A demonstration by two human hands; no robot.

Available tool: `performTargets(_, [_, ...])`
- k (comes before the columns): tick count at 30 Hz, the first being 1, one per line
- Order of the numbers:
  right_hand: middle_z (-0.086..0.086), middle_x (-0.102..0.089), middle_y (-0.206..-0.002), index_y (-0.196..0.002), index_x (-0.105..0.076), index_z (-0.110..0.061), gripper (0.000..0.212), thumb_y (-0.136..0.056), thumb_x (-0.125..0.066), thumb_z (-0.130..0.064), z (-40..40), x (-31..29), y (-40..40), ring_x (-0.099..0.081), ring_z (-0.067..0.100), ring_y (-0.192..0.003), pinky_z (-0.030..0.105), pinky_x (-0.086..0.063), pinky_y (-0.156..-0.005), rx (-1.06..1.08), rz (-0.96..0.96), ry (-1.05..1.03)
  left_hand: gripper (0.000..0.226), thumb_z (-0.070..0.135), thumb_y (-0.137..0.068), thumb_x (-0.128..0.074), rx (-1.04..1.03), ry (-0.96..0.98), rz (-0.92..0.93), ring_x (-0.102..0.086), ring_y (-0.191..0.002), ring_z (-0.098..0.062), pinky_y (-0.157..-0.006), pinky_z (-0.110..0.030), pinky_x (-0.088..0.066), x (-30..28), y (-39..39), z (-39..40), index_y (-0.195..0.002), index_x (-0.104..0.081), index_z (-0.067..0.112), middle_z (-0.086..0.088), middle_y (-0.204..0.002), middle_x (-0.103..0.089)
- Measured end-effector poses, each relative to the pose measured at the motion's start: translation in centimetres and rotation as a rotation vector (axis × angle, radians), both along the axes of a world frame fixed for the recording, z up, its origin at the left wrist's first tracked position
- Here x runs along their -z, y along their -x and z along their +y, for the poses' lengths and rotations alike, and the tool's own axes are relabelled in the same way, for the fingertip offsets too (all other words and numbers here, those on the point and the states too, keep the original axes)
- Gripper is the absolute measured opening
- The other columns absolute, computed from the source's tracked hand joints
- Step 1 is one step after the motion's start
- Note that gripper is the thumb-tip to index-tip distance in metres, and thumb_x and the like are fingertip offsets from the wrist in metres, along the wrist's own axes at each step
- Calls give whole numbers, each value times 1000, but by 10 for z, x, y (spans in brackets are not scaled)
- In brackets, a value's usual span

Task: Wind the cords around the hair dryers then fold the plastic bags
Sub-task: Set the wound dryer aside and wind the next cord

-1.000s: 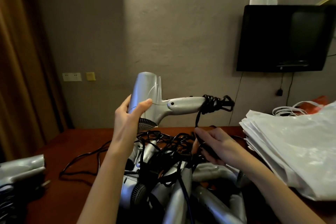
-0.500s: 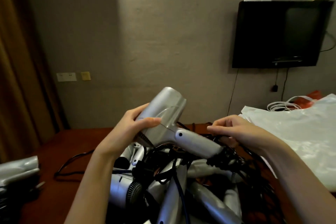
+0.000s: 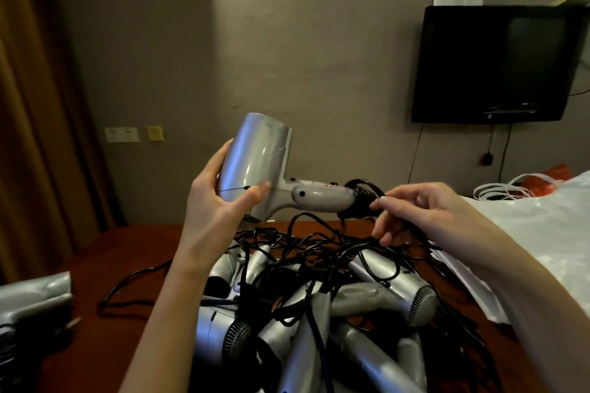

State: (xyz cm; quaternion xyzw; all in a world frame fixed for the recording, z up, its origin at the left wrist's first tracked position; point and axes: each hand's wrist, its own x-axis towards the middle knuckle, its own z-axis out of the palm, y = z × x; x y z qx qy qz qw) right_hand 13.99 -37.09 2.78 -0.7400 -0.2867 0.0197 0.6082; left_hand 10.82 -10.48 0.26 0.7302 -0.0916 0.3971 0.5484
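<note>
1. I have the silver hair dryer [image 3: 265, 169] raised above the pile, barrel up and handle pointing to my right. My left hand [image 3: 217, 198] wraps the barrel, thumb across the front and fingers curled behind it.

2. My right hand [image 3: 415, 214] pinches the black cord [image 3: 360, 201] between thumb and fingertips just at the coil bunched round the handle's end. The other fingers are loosely curled, and more cord trails down from that hand into the tangle.

3. Handling, as I judge it: the dryer's shell is hard, smooth plastic and looks light, so a grip round the barrel should hold it steady. It may be slippery, so I would keep the thumb pressed on. The cord is thin and springy; loose turns would likely slide off the tapered handle, so I would hold it close to the coil and keep it taut.

4. Below, on the dark red table [image 3: 127, 252], lies a heap of unwound hair dryers [image 3: 319, 313] with their cords knotted together. Pulling slack from there could drag others along.

5. At my right sits the stack of plastic bags [image 3: 542, 233], white, limp and probably slick, not yet folded.

6. Writing: I can read no brand or label anywhere; the small red marks on the handle are too small to tell.
</note>
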Motion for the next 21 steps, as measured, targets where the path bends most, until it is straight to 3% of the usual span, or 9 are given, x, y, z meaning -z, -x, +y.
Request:
performTargets(2, [12, -66, -62, -94, -65, 0, 27, -99, -43, -15, 5, 4, -1, -60, 17, -52, 17, -49, -50, 3, -15, -6, 77, 58, -57, -70, -36, 54, -23, -59, -107, 6, -82, -17, -54, 1, -1, -2, -129, -46, 44, 24, -119, -56])
performTargets(4, [2, -58, -55, -98, -64, -4, 27, -101, -39, -14, 18, 13, -2, -50, 9, -46, 16, -41, -45, 8, -128, 23, 82, 58, -59, -69, -60, 98, -28, -61, -105, -1, -79, -23, -57, 3, -4, -3, -135, -47, 38, 17, -119, -58])
performTargets(6, [-4, -53, -55, -99, -63, -11, 23, -101, -41, -15, 34, 27, -5, -44, 2, -43, 14, -35, -45, 31, -302, 142, 90, 57, -59, -70, -91, 111, -16, -60, -106, -4, -79, -24, -57, 4, -6, -4, -141, -46, 30, 12, -122, -58])
performTargets(9, [-8, -55, -61, -83, -55, -28, 23, -101, -43, -21, 46, 45, -9, -51, 2, -49, 12, -34, -51, 52, -469, 339, 95, 58, -58, -71, -112, 95, 20, -57, -108, 2, -78, -16, -54, 5, -9, -7, -144, -44, 29, 13, -123, -55])
performTargets(11, [-7, -58, -62, -78, -50, -35, 27, -101, -44, -22, 45, 50, -13, -52, 3, -46, 12, -35, -51, 32, -443, 343, 96, 61, -55, -70, -96, 136, 64, -59, -108, -2, -82, -20, -54, 8, -11, -5, -142, -46, 28, 10, -123, -58])
performTargets(15, [0, -59, -52, -89, -64, -18, 28, -98, -45, -37, 36, 48, -21, -43, 9, -36, 19, -34, -41, -62, -210, 266, 72, 56, -58, -72, 42, 262, 146, -67, -103, -25, -89, -48, -54, 9, -9, 0, -123, -63, 26, -5, -111, -70])
performTargets(18, [0, -50, -41, -79, -72, -8, 53, -89, -47, -54, 26, 39, -18, -37, 10, -31, 17, -31, -38, -115, -89, 346, 49, 51, -59, -71, 161, 264, 205, -70, -89, -26, -77, -43, -55, 6, -8, -1, -102, -71, 27, -7, -95, -74])
performTargets(21, [-6, -43, -32, -56, -63, -5, 49, -89, -61, -42, 7, 46, -37, -37, 4, -30, 14, -38, -42, 14, -69, 413, 63, 48, -55, -71, 292, 292, 293, -69, -72, -22, -57, -31, -56, 5, -5, 0, -105, -67, 11, -10, -85, -72])
